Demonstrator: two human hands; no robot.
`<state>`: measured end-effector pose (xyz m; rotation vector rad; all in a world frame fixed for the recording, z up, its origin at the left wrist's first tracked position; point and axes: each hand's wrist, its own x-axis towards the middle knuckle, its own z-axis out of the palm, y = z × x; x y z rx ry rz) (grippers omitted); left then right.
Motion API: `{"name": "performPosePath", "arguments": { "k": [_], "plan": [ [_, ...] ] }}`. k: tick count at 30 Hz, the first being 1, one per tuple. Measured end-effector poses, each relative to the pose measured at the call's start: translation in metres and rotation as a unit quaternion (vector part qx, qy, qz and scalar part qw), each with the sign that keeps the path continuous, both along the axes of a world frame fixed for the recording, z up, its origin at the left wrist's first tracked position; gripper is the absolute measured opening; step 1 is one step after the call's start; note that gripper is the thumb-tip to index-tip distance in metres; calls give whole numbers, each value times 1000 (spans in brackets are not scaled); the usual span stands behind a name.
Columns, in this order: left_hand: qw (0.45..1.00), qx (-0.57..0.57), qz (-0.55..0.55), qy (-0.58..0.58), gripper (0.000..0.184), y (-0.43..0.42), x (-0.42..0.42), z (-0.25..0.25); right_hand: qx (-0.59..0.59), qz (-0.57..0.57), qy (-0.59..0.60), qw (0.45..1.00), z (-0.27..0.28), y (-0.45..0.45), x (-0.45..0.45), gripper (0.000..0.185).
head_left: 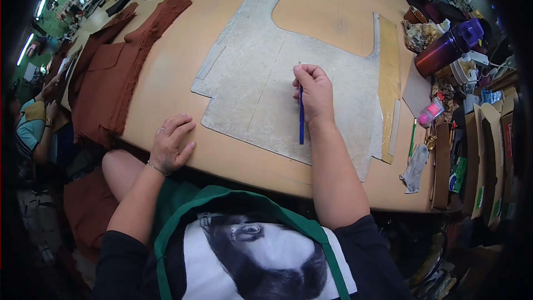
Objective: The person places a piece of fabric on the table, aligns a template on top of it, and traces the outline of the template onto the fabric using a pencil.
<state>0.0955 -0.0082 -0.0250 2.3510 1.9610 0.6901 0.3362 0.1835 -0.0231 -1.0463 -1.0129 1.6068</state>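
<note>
My right hand (315, 93) is closed around a slim blue pencil (301, 125), which stretches from the fingertips down toward me. It is above a large greyish pattern piece (261, 78) with a curved cut-out along its far side; whether the hand touches the piece, I cannot tell. Thin lines run across that piece. Left of its near corner, my left hand (173, 143) lies on the wooden table (166, 91) with its fingers stretched out, holding nothing.
Rust-brown fabric (105, 83) lies along the left side. At right are a yellow-taped strip (388, 78), a purple-red bottle (449, 47), a pink bottle (431, 112), a green pencil (412, 138), a grey cloth (415, 169) and cardboard boxes (477, 161). A person (36, 125) sits far left.
</note>
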Motion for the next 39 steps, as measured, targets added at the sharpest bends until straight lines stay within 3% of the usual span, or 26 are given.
{"name": "performPosePath", "arguments": {
  "k": [9,16,18,19,21,23,25,28,29,31,32,35,36,38,39],
  "plan": [
    [999,36,12,-4,32,-4,3,-2,6,54,1,998,6,-2,0,18],
    [996,76,3,-38,26,-3,-6,-6,56,108,-69,990,9,-16,-12,19],
    [995,81,0,-55,19,-4,-5,-3,66,96,-68,991,6,-21,-18,19],
    [988,59,19,-140,19,-4,-4,-4,71,91,-69,991,5,-24,-22,19],
    [951,13,55,-305,18,0,-1,-8,61,94,-51,992,5,-37,-34,17],
    [818,-56,-5,-572,28,16,25,-13,93,75,6,993,3,-56,-58,15],
    [680,-181,29,-710,36,29,53,11,93,69,57,992,0,-71,-79,12],
    [752,-143,-16,-643,34,46,56,-3,73,77,67,992,-3,-75,-102,18],
    [742,-142,11,-655,34,47,49,-3,156,90,-61,982,-2,-68,-101,19],
    [718,-147,65,-677,33,49,34,-2,308,103,-306,895,3,-51,-93,22],
    [666,-124,106,-728,32,53,28,-4,273,157,-351,882,20,-49,-88,24],
    [671,-120,95,-725,32,56,12,-5,128,496,-311,801,64,-48,-83,21],
    [689,-123,88,-709,32,56,14,-5,143,481,-278,819,58,-44,-86,20],
    [691,-121,69,-710,32,54,14,-8,94,194,-194,957,34,-14,-97,20],
    [693,-116,62,-709,32,52,13,-9,71,43,-140,987,28,-5,-101,21]
  ]
}}
